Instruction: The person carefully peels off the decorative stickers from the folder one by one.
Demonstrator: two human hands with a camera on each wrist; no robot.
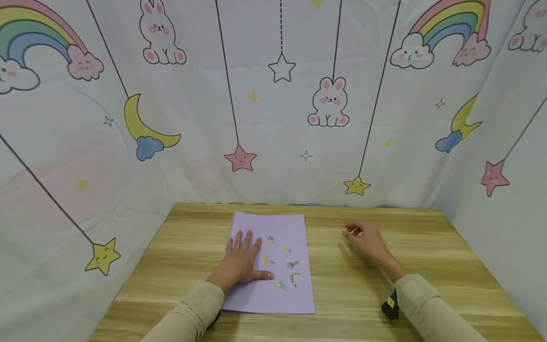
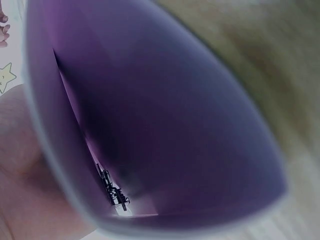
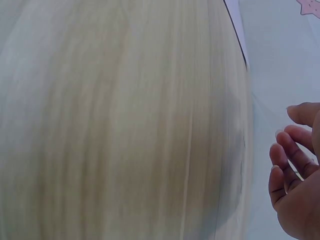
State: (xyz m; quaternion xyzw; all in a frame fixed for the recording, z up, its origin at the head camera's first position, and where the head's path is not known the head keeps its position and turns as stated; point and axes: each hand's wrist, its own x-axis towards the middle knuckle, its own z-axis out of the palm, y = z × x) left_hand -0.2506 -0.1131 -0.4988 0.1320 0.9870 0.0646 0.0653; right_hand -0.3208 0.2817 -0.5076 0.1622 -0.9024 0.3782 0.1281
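A light purple paper folder or booklet (image 1: pixel 290 228) lies on the wooden table, with several small flower stickers (image 1: pixel 294 279) scattered over its right half. My left hand (image 1: pixel 241 263) rests flat on its left part, fingers spread and thumb pointing toward the stickers. In the left wrist view, the purple paper (image 2: pixel 190 125) bulges open at its edge, showing a dark printed patch (image 2: pixel 115 192) inside. Right of the paper, my right hand (image 1: pixel 363 237) hovers low over the table with loosely bent fingers. A tiny pale bit shows by its fingertips; the right wrist view shows thumb (image 3: pixel 302 114) and forefinger apart.
The wooden table (image 1: pixel 179 266) is enclosed at the back and sides by white fabric (image 1: pixel 282 180) printed with rabbits, stars, moons and rainbows. A small pale speck (image 1: pixel 389 243) lies right of my right hand. Black wrist straps (image 1: pixel 390 306) sit below my sleeves.
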